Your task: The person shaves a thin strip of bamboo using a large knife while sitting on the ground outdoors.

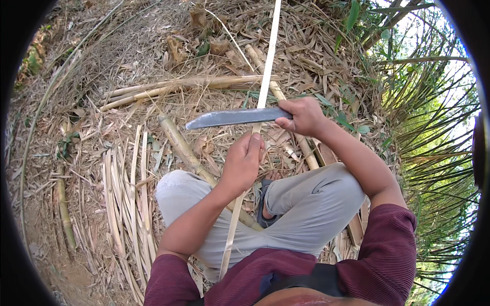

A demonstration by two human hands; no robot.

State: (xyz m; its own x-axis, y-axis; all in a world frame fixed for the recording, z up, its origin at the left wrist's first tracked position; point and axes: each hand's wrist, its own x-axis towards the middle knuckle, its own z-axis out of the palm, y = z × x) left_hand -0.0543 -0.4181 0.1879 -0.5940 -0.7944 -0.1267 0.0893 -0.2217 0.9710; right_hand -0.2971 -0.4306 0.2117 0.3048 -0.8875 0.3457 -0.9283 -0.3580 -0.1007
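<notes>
My left hand (242, 162) is closed around a long pale bamboo strip (267, 76), which runs from my lap up past the top edge of the view. In my right hand (305, 116) is a machete (224, 118), gripped at its handle end, with the dark blade pointing left. The blade lies across the strip, just above my left fist. Fingers hide most of the machete's handle. My legs (311, 204) are folded in grey trousers, and the strip's lower end rests over them.
Split bamboo strips (133, 188) lie in a bundle on the left. A thick bamboo pole (181, 143) slants beside my knee, and more bamboo poles (168, 89) lie ahead. Cut stumps (219, 48) stand farther off among dry leaves. Green bamboo growth (439, 148) fills the right.
</notes>
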